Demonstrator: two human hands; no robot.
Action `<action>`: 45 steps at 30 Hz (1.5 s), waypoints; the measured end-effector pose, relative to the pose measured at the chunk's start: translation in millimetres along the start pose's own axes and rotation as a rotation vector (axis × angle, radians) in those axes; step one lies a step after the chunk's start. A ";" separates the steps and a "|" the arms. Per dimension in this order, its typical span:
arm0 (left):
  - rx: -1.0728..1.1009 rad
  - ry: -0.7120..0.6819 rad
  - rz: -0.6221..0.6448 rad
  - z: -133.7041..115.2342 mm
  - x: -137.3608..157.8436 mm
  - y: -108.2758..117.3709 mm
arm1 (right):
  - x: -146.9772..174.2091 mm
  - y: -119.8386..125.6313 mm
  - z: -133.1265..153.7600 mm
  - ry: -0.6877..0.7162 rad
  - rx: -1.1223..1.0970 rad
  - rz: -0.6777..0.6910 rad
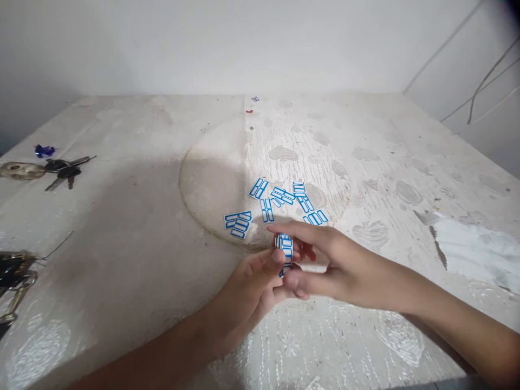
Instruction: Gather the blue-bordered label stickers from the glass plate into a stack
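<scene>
A small stack of white cards printed with blue outlined blocks (286, 252) is held upright between my two hands, above the table's near middle. My left hand (258, 279) grips it from the left, thumb pressed on its near face and fingers beneath. From the right, my right hand (331, 265) closes round the same stack, its thumb at the lower edge and its forefinger arched over the top. Its other fingers are partly hidden behind the cards. Just beyond lie several loose matching cards, among them a left pair (239, 223), a middle card (267, 210) and a right card (316, 218).
A patterned plastic cover lies over the pale table (142, 254). Keys (67, 170) and a crumpled blue wrapper (44, 150) are at left, near a dark object with a metal clip (16, 295). White cloth or paper (475, 249) lies right. A wall (244, 49) stands behind.
</scene>
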State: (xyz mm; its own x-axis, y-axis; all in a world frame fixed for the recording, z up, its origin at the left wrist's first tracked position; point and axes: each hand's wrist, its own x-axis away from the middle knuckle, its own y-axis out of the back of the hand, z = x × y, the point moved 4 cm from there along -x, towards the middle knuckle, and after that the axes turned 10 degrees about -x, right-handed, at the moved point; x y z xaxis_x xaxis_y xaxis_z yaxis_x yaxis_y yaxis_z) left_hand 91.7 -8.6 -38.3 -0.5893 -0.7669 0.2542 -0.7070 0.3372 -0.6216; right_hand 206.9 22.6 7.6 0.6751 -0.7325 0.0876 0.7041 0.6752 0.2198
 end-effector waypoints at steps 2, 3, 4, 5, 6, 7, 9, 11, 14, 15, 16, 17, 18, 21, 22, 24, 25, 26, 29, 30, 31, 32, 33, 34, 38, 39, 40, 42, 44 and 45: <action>0.047 0.015 0.022 1.7 -0.2 1.1 | -1.7 3.9 -0.8 -0.034 -0.197 0.022; 0.061 0.019 0.036 2.5 -0.3 1.3 | -2.6 5.2 -1.2 -0.040 -0.268 0.036; 0.066 0.026 0.048 3.2 -0.3 1.4 | -3.4 6.3 -1.8 -0.040 -0.312 0.043; 0.063 0.034 0.056 3.7 -0.2 1.4 | -4.2 7.1 -2.7 -0.040 -0.340 0.050; 0.055 0.043 0.062 3.9 0.0 1.2 | -4.9 7.7 -3.8 -0.045 -0.362 0.053; 0.038 0.055 0.067 3.8 0.4 0.9 | -5.4 8.1 -5.2 -0.051 -0.392 0.058; -0.027 0.057 0.085 1.6 1.5 -0.5 | -6.3 9.6 -7.9 -0.064 -0.482 0.050; -0.151 0.015 0.106 -3.6 3.1 -2.9 | -7.1 11.8 -10.0 -0.072 -0.583 0.032; -0.488 -0.091 0.039 -13.6 6.4 -4.4 | -8.2 12.9 -10.9 -0.078 -0.707 0.052; -0.610 -0.120 -0.005 -16.2 7.7 -4.2 | -8.3 12.3 -10.4 -0.079 -0.731 0.073; -0.705 -0.154 -0.041 -18.3 9.1 -4.1 | -8.4 11.5 -9.6 -0.075 -0.743 0.092; -0.754 -0.173 -0.068 -19.1 10.3 -3.8 | -8.1 10.8 -8.8 -0.071 -0.742 0.101; -0.784 -0.190 -0.087 -19.1 11.3 -3.3 | -7.6 10.1 -8.2 -0.068 -0.730 0.107; -0.810 -0.220 -0.113 -17.0 12.1 -1.0 | -4.4 9.0 -7.8 -0.071 -0.654 0.091; -0.814 -0.227 -0.115 -16.5 11.5 -0.4 | -2.9 8.9 -8.2 -0.079 -0.625 0.079; -0.797 -0.224 -0.111 -16.3 9.6 0.4 | -0.3 8.9 -8.5 -0.087 -0.570 0.058; -0.783 -0.218 -0.103 -16.5 8.6 0.4 | 0.5 8.9 -8.1 -0.082 -0.544 0.052; -0.767 -0.211 -0.095 -16.7 7.7 0.3 | 0.9 8.5 -7.0 -0.069 -0.524 0.058; -0.734 -0.186 -0.068 -15.7 7.2 -0.4 | 0.1 6.0 -2.8 -0.021 -0.501 0.107; -0.742 -0.181 -0.071 -14.8 7.8 -0.2 | -0.6 5.6 -1.9 -0.010 -0.508 0.106; -0.759 -0.185 -0.101 -14.2 8.8 0.8 | -1.6 5.8 -1.7 -0.006 -0.522 0.087; -0.783 -0.196 -0.154 -14.1 10.0 2.7 | -2.5 6.5 -2.2 -0.011 -0.542 0.051; -0.802 -0.215 -0.219 -14.6 11.4 4.8 | -3.3 7.4 -3.5 -0.022 -0.571 0.007; -0.812 -0.234 -0.289 -15.5 12.8 7.2 | -3.9 8.0 -5.2 -0.039 -0.612 -0.032; -0.804 -0.326 -0.376 -21.4 13.8 10.2 | -5.6 4.8 -14.9 -0.143 -0.844 -0.083; -0.809 -0.348 -0.361 -22.9 13.2 9.6 | -5.8 3.2 -17.4 -0.173 -0.900 -0.084; -0.811 -0.362 -0.349 -24.2 12.7 9.1 | -6.1 1.7 -19.5 -0.198 -0.942 -0.086; -0.803 -0.364 -0.340 -25.3 12.0 8.9 | -6.6 -0.9 -22.7 -0.235 -0.974 -0.094; -0.793 -0.362 -0.332 -25.3 11.9 8.3 | -7.0 -2.8 -24.1 -0.251 -0.957 -0.112; -0.793 -0.369 -0.326 -25.2 12.2 7.6 | -7.1 -3.7 -24.4 -0.254 -0.948 -0.122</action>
State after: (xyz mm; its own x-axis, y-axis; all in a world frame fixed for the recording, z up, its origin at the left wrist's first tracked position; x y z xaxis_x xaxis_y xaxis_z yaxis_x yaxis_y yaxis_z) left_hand 69.3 -1.6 -21.3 -0.2491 -0.9684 -0.0088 -0.9562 0.2445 0.1611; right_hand 204.9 27.5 -17.5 0.5971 -0.7234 0.3466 0.7253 0.3023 -0.6185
